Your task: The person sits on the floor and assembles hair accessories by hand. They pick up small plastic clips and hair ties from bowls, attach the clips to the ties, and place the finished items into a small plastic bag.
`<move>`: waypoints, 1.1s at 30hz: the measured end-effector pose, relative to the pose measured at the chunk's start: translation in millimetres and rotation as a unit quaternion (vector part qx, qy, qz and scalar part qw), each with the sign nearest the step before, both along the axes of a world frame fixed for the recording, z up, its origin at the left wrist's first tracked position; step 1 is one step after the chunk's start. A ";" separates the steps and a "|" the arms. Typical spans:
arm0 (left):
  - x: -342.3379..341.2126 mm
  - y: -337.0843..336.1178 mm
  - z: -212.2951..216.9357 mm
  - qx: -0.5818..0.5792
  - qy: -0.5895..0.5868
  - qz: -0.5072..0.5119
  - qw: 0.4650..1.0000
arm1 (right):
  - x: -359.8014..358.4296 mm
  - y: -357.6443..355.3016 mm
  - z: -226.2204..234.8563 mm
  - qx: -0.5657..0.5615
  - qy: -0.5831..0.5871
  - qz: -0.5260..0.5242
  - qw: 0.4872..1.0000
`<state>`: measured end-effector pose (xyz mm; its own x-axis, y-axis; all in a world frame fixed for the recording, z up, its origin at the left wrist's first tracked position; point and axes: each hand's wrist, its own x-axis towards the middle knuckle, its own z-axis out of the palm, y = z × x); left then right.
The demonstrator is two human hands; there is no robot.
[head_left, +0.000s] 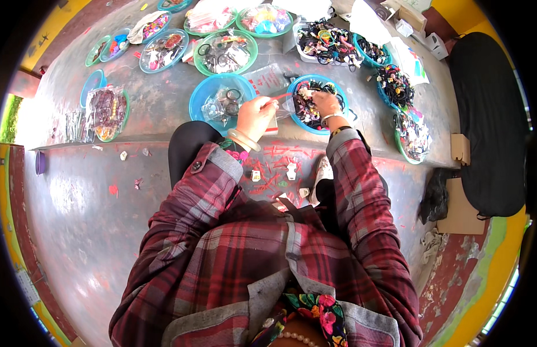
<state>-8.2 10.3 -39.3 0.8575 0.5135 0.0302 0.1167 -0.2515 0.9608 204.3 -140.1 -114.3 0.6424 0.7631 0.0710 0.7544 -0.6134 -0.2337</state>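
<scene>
My left hand (256, 120) is closed, its fingertips pinching a small clear plastic bag (287, 106) with a thin red strip at its top. Over the blue basket (290, 117) of mixed dark and coloured hair ties (306, 110), my right hand (328, 105) has its fingers curled together. What those fingers hold, if anything, is too small to make out. Beside my left wrist stands a wider blue basket (197, 98). Inside it lie clear bags with black hair ties (231, 101). A flat clear packet (265, 78) lies between the two baskets.
Several baskets of packed goods spread across the raised ledge, including a green basket (252, 55) ahead and a white tub (306, 56) of dark hair ties. At right is a long black case (488, 121). Red scraps and small cards (291, 170) litter the floor between my feet.
</scene>
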 end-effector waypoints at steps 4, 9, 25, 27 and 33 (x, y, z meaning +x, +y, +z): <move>0.3 -5.7 5.5 0.010 -0.010 -0.004 1.000 | 2.0 -15.8 50.5 0.362 0.387 -0.190 0.826; 2.9 -9.6 9.7 0.023 -0.011 -0.012 1.000 | 5.3 -39.2 81.0 0.509 0.530 -0.182 0.654; 7.0 -17.1 10.4 0.043 0.001 -0.035 0.998 | 14.3 -52.2 111.9 0.497 0.391 -0.160 0.758; 6.5 -17.1 5.7 0.032 0.001 -0.036 0.999 | 14.0 -52.3 121.3 0.501 0.385 -0.170 0.756; 6.7 -21.9 11.2 -0.070 0.020 -0.091 0.993 | 10.1 -56.9 125.4 0.579 0.541 -0.109 0.600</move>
<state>-1.4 -11.6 -28.1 0.9357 0.3465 -0.0669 0.1208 -0.1362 0.9833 214.4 -197.0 11.1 0.8660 0.4941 -0.0766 -0.2922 0.3758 -0.8794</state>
